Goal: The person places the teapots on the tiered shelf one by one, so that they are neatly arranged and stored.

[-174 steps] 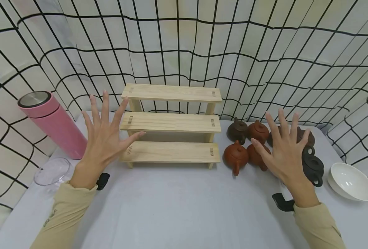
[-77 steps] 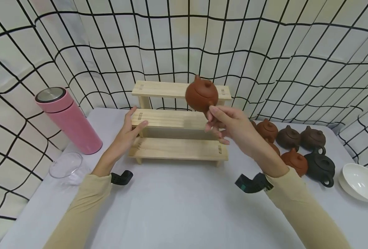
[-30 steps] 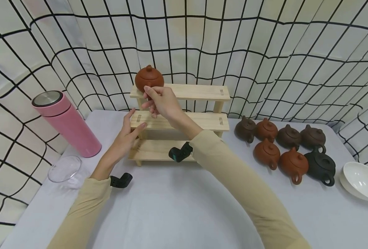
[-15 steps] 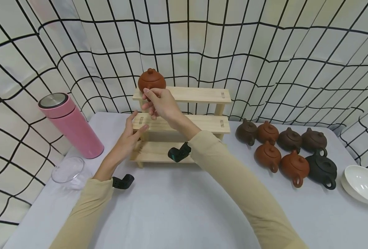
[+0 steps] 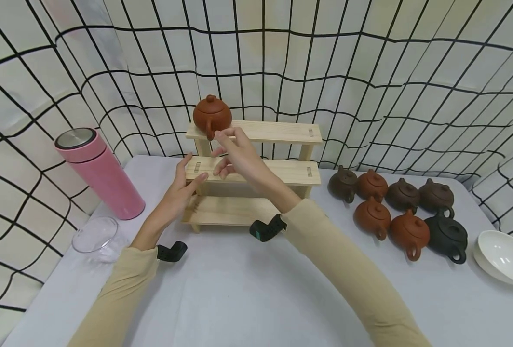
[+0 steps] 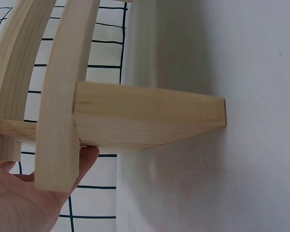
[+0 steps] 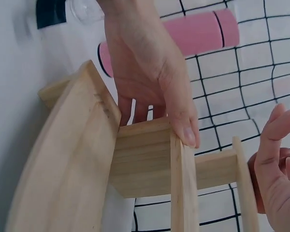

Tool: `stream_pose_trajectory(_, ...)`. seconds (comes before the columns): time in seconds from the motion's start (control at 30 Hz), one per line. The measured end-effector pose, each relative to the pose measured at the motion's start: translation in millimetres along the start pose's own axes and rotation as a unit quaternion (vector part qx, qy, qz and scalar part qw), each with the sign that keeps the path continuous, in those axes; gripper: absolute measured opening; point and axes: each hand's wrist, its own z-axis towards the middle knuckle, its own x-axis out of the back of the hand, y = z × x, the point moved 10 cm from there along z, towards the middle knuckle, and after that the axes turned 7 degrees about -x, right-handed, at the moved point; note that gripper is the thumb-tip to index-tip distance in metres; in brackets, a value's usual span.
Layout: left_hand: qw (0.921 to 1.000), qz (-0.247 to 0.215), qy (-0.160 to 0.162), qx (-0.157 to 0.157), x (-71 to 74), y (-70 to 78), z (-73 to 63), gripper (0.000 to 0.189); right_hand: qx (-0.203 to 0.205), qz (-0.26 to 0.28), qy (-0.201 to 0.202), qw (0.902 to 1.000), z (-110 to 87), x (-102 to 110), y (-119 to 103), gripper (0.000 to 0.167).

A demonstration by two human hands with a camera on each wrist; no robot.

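Observation:
An orange-brown clay teapot (image 5: 212,114) sits on the left end of the top tier of a three-tier wooden rack (image 5: 274,130), its looped handle toward me. Just right of that handle is my right hand (image 5: 243,156), its fingers loosely bent with nothing held. In the right wrist view a sliver of the teapot (image 7: 254,181) shows behind the right hand's fingers (image 7: 275,135). My left hand (image 5: 174,195) grips the rack's left end at the middle tier. The right wrist view shows its thumb (image 7: 187,133) on the board's edge and its other fingers behind the side piece.
Several brown, orange and black teapots (image 5: 371,217) stand in two rows to the right of the rack. Beyond them is a white bowl (image 5: 504,255). On the left are a pink thermos (image 5: 104,178) and a clear glass dish (image 5: 95,236). Black netting (image 5: 263,53) surrounds the table.
My right hand took the teapot from the right-hand group and set it on the top tier's left end. Within the last half second it let go of the handle and drew slightly right.

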Motion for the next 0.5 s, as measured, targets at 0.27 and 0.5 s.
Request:
stream_pose_trajectory(0.27,0.9998,0.019,-0.004,-0.006,-5.2,-1.4,3.7,0.081,0.020,-0.101,-0.009,0.9946,-77.4,32,10,0.024)
stream_pose_trajectory(0.5,0.9998,0.012,-0.001,-0.013,-2.4,-3.0,4.0,0.082,0.008,-0.191,0.032,0.9811,-143.4,94,37,0.015)
